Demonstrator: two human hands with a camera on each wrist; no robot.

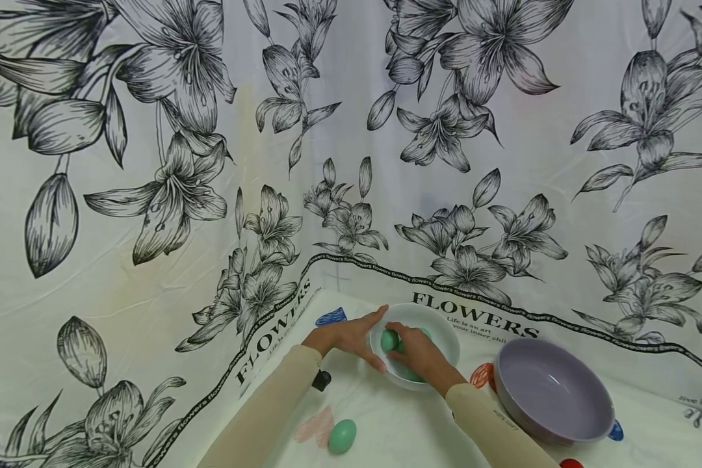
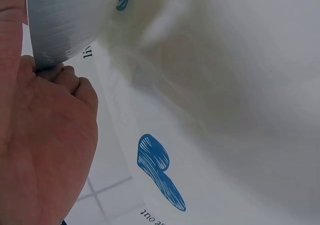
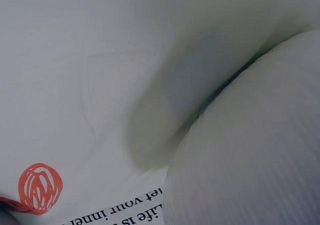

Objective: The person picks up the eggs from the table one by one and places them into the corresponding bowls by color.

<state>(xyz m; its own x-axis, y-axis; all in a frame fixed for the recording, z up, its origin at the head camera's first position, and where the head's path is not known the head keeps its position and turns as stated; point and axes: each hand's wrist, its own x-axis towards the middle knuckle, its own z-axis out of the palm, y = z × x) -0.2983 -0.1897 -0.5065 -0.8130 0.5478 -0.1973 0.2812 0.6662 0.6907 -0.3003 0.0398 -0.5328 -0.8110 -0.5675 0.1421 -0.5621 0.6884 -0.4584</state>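
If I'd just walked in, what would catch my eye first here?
Probably the two hands at the white bowl in the middle: the right hand holds a green egg inside it while the left hand touches its rim. A second green egg lies on the cloth nearer the person, and a larger lilac bowl sits to the right.
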